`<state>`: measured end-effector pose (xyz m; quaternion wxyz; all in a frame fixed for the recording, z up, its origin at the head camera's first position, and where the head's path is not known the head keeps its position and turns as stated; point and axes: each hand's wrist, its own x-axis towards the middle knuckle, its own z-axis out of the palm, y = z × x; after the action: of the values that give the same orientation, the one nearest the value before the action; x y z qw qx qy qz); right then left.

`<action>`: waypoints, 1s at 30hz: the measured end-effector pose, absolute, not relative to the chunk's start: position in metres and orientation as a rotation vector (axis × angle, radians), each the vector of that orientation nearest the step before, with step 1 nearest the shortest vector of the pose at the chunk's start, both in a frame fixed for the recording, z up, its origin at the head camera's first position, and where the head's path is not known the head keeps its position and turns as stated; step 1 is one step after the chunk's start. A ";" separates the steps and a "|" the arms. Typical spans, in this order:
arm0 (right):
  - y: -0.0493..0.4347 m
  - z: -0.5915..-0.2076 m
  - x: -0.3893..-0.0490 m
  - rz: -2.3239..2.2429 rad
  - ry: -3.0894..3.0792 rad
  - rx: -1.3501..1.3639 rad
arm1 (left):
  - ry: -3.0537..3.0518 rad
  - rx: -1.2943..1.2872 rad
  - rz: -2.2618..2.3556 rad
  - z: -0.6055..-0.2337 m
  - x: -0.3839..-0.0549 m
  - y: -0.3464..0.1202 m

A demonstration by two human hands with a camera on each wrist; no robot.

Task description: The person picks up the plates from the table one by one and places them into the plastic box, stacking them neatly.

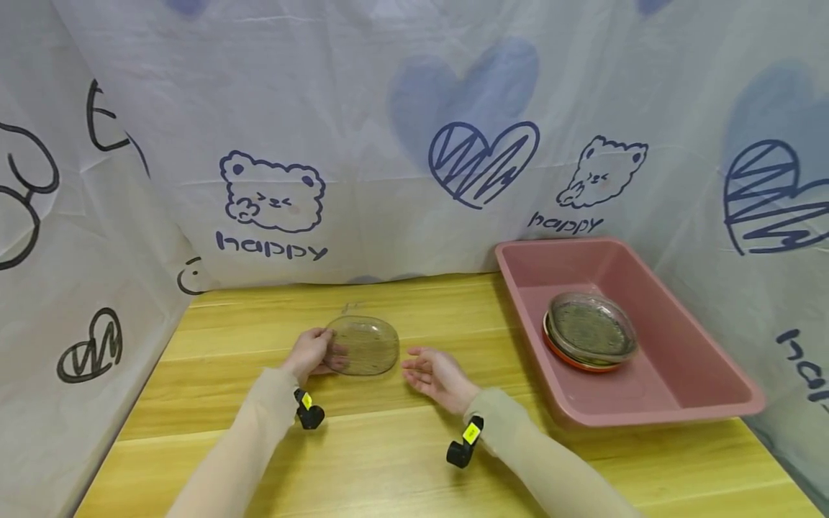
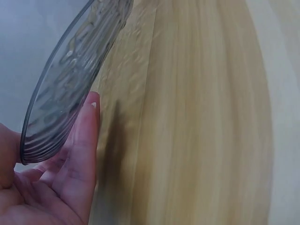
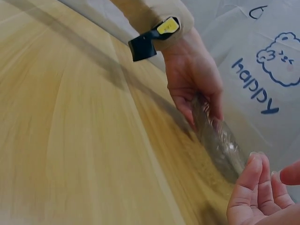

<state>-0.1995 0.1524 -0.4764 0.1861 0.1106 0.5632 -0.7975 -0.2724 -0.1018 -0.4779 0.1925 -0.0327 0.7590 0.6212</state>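
My left hand (image 1: 309, 354) grips a clear, rounded-rectangular glass dish (image 1: 365, 347) by its left edge, thumb on the rim and fingers spread under it. The dish is tilted above the table; in the left wrist view its ribbed side wall (image 2: 70, 93) rises steeply out of the hand. My right hand (image 1: 440, 378) hovers just off the dish's right edge, palm turned toward it. Its fingers are loosely bent and hold nothing. From the right wrist view, the fingertips (image 3: 253, 161) come close to the near end of the dish.
A pink plastic tub (image 1: 667, 416) stands on the right of the wooden table (image 1: 388, 460). Inside lies a stack with a similar glass dish (image 1: 592, 327) on top and an orange-rimmed dish (image 1: 586, 365) below. A white printed curtain (image 1: 376, 216) encloses the back and sides.
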 end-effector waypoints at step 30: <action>0.202 -0.476 -0.211 -2.238 1.733 0.402 | 2.063 0.011 1.832 -0.454 -0.264 -0.049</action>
<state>-0.2108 0.2024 -0.4758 0.1408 0.1392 0.6001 -0.7751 -0.2635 -0.0492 -0.4539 0.1902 0.0038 0.7342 0.6518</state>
